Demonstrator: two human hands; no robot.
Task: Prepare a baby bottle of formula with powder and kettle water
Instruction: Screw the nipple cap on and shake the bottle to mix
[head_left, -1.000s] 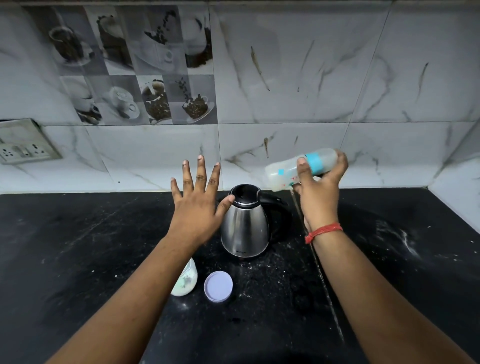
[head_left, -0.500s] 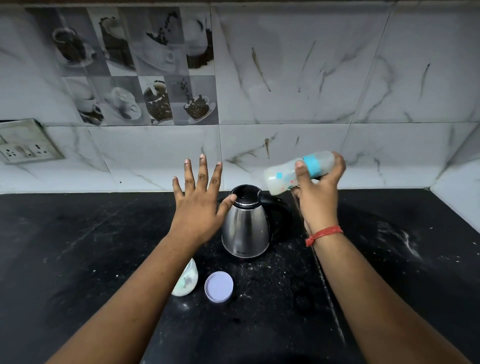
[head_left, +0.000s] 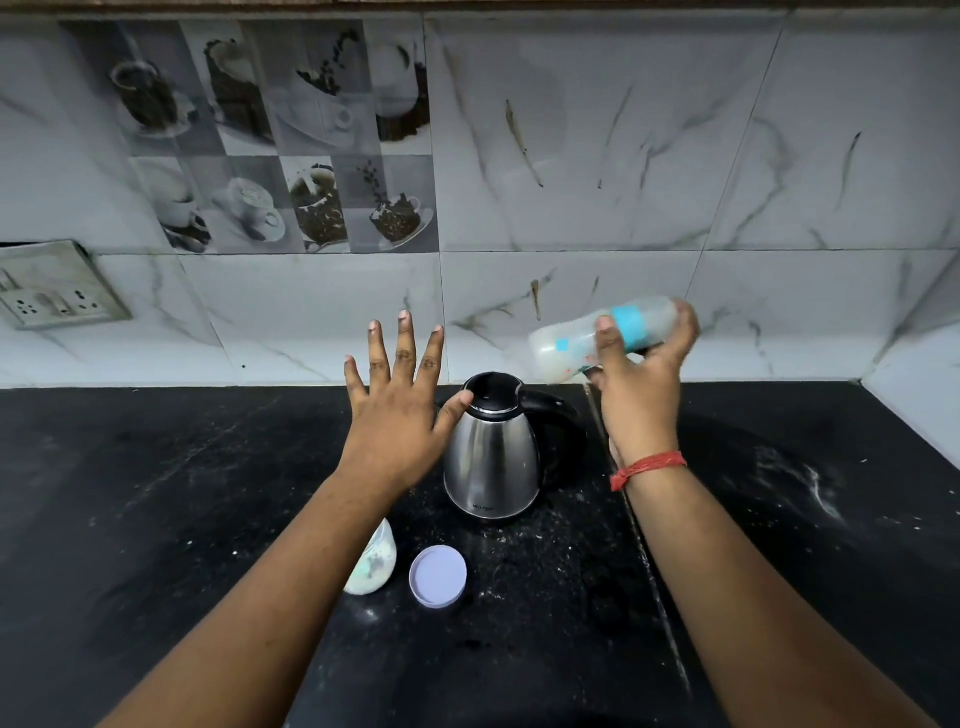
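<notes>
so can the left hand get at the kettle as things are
Probably yes: the left hand is spread open and empty right beside the kettle, thumb at its lid, nothing between them. The right hand holds the bottle.

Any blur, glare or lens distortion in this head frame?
Head view: bottle in the right hand is motion-blurred; kettle steel shows soft reflections; wide-angle lens bows the counter edge and wall tiles; light is dim and even.

Bare forearms; a red thread band (head_left: 648, 470), seemingly knotted, circles the right wrist.
</notes>
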